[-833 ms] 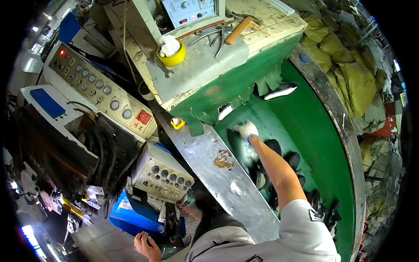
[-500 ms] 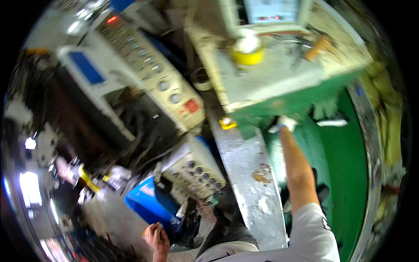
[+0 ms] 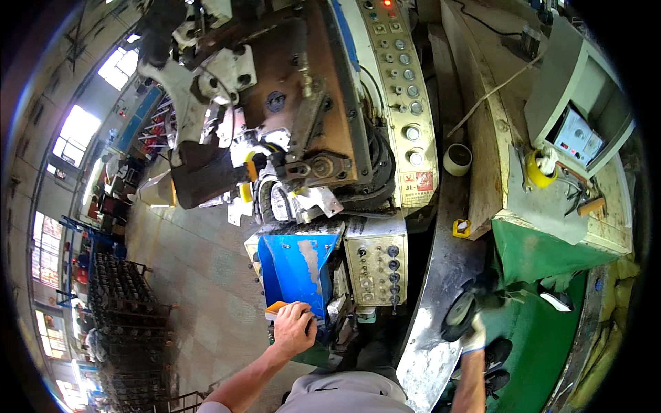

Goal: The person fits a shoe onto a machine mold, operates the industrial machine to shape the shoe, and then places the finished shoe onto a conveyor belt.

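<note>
My left hand (image 3: 295, 327) is bare and closed, with its fingers curled over a flat orange piece (image 3: 277, 308) at the front rim of a blue metal tray (image 3: 265, 265). How far that piece reaches under the fingers is hidden. My right hand (image 3: 474, 336), in a whitish glove, is closed on a dark shoe (image 3: 460, 311) with a greyish sole, above the metal ledge; its fingertips are partly hidden. Below that hand more dark shoes (image 3: 497, 352) lie on the green surface. Farther right lies a dark shoe with a white sole edge (image 3: 556, 300).
A machine with a brown metal plate (image 3: 275, 103) rises ahead, beside a button panel (image 3: 413, 131) and a lower knob box (image 3: 375, 272). At right are a bench (image 3: 544, 220) with a yellow tape roll (image 3: 540, 168) and a grey cabinet (image 3: 571, 89). A rack (image 3: 127, 310) stands left.
My view has swung left toward the machine. My right hand has come back from under the bench's edge and now holds a dark shoe. The left hand stays by the blue tray.
</note>
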`<state>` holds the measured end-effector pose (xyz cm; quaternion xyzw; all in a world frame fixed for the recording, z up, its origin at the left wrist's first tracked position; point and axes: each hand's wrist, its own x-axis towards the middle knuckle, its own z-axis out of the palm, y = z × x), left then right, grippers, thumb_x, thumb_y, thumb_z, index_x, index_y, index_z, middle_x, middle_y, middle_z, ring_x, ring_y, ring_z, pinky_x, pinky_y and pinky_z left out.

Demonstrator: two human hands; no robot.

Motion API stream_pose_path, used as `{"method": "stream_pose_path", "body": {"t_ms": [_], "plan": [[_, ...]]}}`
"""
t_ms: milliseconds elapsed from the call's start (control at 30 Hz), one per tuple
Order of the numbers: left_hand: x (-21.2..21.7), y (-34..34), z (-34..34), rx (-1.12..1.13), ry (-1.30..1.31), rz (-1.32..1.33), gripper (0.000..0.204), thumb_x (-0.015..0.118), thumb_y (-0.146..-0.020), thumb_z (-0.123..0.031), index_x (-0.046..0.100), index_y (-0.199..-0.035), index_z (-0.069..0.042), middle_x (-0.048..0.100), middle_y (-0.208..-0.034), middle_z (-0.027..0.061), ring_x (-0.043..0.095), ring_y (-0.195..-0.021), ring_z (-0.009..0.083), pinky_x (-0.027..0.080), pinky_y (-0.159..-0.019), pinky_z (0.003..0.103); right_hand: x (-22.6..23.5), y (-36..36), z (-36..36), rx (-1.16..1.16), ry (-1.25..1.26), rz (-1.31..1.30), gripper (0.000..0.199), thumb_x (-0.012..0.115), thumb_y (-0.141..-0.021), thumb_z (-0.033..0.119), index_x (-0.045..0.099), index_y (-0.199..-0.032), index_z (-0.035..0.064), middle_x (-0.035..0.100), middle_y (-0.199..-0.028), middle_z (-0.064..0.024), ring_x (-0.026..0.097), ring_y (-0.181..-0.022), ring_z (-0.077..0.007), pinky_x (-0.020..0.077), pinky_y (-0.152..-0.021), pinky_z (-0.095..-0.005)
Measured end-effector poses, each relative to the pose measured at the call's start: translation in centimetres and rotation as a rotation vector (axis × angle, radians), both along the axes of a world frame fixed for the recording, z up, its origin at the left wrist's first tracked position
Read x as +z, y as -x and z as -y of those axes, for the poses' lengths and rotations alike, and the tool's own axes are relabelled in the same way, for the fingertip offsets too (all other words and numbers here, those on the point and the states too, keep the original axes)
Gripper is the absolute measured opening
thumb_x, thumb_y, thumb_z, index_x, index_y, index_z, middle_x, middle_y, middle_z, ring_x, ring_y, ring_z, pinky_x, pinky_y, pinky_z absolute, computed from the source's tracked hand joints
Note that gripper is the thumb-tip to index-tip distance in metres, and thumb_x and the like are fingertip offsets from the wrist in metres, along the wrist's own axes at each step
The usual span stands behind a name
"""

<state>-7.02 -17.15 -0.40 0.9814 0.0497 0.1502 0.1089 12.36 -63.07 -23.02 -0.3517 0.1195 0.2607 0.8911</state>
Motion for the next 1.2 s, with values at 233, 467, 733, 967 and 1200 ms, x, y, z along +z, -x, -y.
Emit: {"method": "stream_pose_path", "body": {"t_ms": [233,467,733,967,1200], "plan": [[-0.1,-2.5,-1.2,0.246,1.124,-0.181,0.028,0.065,-0.096,-0.018,0.066,-0.118,0.000,0.068,-0.118,0.0095,0.067,-0.096,0.0213,0.055,-0.083,0.038,16.7,7.1,-19.5,0.249,-0.447,-0.110,0.060,0.065,-0.096,0.035,0.049,-0.142,0.0009,0.062,-0.130,-0.0178,0.064,-0.112,-0.0352,0.0528,-0.100,-0.0490],[2.9,-6.8,-10.5,0.275,1.738,-0.101,0.043,0.070,-0.095,-0.021,0.060,-0.130,0.002,0.072,-0.103,0.0054,0.068,-0.081,0.0111,0.058,-0.070,0.027,24.0,7.2,-33.1,0.355,-0.051,-0.101,0.053,0.065,-0.095,0.025,0.052,-0.138,-0.0047,0.066,-0.124,-0.0148,0.067,-0.106,-0.0237,0.0568,-0.094,-0.0371],[4.3,-5.8,-16.8,0.437,1.736,0.166,0.033,0.076,-0.087,-0.006,0.067,-0.117,0.003,0.073,-0.100,0.0080,0.070,-0.078,0.0144,0.060,-0.068,0.027,24.3,6.5,-41.6,0.372,0.053,0.193,0.051,0.061,-0.098,0.016,0.049,-0.145,-0.0014,0.067,-0.124,-0.0107,0.069,-0.102,-0.0191,0.0575,-0.090,-0.0334],[4.6,-7.5,-19.4,0.463,1.734,0.416,0.051,0.074,-0.082,0.002,0.058,-0.130,0.008,0.069,-0.117,0.0152,0.070,-0.092,0.0182,0.058,-0.078,0.026,25.3,3.2,-47.0,0.303,0.028,0.010,0.049,0.067,-0.098,0.022,0.055,-0.140,0.0000,0.068,-0.121,-0.0118,0.069,-0.103,-0.0199,0.0571,-0.090,-0.0345],[0.6,-8.2,-17.9,0.474,1.732,0.352,0.044,0.071,-0.094,-0.018,0.062,-0.132,0.003,0.070,-0.112,0.0085,0.064,-0.087,0.0098,0.050,-0.075,0.021,22.8,0.9,-50.4,0.219,0.140,0.031,0.048,0.073,-0.092,0.026,0.063,-0.129,-0.0026,0.069,-0.115,-0.0081,0.066,-0.099,-0.0160,0.0533,-0.088,-0.0299]]}}
